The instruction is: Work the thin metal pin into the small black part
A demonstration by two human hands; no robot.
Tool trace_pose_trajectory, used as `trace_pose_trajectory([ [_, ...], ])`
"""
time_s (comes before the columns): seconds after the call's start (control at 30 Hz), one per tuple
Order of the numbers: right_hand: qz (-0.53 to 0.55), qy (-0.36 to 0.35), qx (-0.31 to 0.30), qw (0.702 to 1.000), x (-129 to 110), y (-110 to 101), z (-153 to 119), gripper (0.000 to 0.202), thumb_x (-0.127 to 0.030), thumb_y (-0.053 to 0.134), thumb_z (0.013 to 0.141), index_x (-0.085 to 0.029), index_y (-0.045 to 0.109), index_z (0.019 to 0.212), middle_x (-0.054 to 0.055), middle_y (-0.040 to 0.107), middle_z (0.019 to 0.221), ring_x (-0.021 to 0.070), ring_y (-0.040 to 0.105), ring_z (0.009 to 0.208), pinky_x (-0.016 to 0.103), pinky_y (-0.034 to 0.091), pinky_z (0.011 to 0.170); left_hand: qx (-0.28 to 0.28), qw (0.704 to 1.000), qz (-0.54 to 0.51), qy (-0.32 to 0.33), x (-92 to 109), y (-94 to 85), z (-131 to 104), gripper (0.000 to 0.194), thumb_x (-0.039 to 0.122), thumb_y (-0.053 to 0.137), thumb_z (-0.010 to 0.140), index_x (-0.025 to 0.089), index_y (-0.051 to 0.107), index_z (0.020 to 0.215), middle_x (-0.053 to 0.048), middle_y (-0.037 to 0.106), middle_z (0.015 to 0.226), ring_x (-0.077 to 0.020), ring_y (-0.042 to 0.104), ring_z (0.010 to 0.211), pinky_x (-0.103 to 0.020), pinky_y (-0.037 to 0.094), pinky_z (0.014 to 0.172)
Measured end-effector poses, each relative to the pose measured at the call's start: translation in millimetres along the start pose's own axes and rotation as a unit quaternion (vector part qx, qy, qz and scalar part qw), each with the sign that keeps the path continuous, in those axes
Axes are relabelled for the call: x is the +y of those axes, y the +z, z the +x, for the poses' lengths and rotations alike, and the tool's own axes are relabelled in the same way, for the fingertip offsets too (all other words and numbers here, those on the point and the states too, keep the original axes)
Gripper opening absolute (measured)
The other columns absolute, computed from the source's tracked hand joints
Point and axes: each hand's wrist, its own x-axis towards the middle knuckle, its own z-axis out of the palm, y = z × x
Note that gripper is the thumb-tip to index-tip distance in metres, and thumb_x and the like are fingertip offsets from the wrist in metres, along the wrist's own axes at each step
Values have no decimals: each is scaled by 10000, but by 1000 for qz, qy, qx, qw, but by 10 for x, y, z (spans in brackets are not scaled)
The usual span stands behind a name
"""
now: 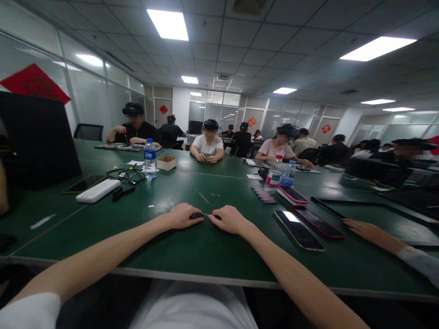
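Both forearms rest across the green table, and the hands meet near its middle. My left hand is closed around a small black object, whose exact kind I cannot make out. A thin, light-coloured piece sticks out from it towards the right. My right hand is closed, its fingertips at the other end of that thin piece. A dark bit shows by the right fingers; what they grip is mostly hidden.
Phones lie right of my right hand, near another person's hand on a black frame. Bottles, a small box, a white power bank and black cables stand farther off. People sit across the table.
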Motion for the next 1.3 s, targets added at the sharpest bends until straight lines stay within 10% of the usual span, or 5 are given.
trace_pose_trajectory([
  [1.3, 2, -83, 34, 996, -203, 24, 36, 461, -449, 342, 964, -194, 709, 848, 55, 722, 784, 160, 642, 689, 234, 374, 628, -13, 1000, 25, 1, -15, 12, 17, 356, 460, 445, 925, 237, 654, 1107, -61, 711, 937, -216, 662, 820, -266, 442, 676],
])
